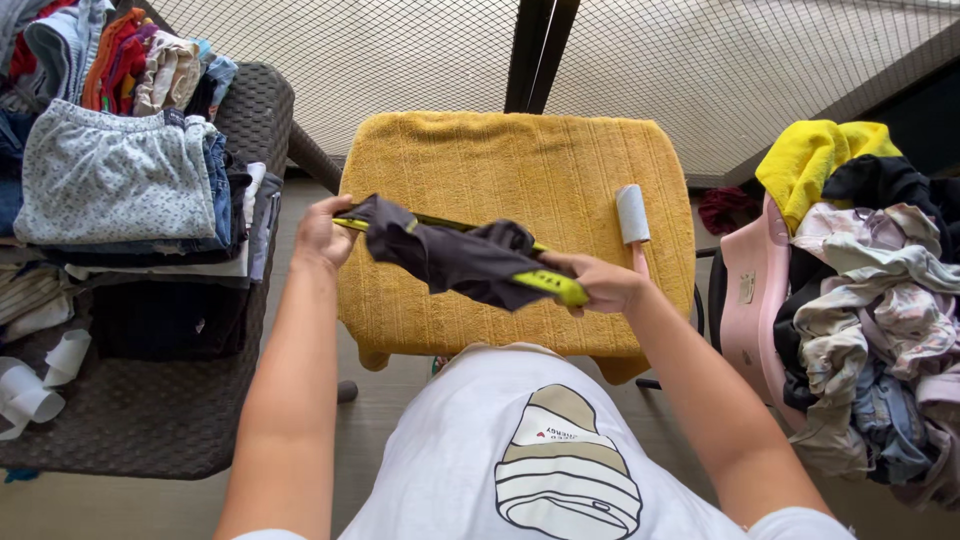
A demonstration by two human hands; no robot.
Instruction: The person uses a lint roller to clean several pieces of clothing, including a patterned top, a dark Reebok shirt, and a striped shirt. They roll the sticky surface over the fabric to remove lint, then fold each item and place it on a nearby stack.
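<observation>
Dark grey fabric garment with neon-yellow waistband (pixel 455 258): stretched between left hand (pixel 322 232) and right hand (pixel 603 283), both closed on waistband ends, above mustard-yellow towel-covered stool (pixel 520 160).

Mesh netting (pixel 400 60), tiled floor (pixel 400 420), daylight

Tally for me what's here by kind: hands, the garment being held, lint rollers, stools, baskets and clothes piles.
Hands: 2, left hand and right hand
Dark garment with yellow-green trim, gripped at both ends: 1
Lint roller: 1
Stool with yellow towel: 1
Pink basket: 1
Clothes piles: 2, folded stack and loose heap
Total: 8
</observation>
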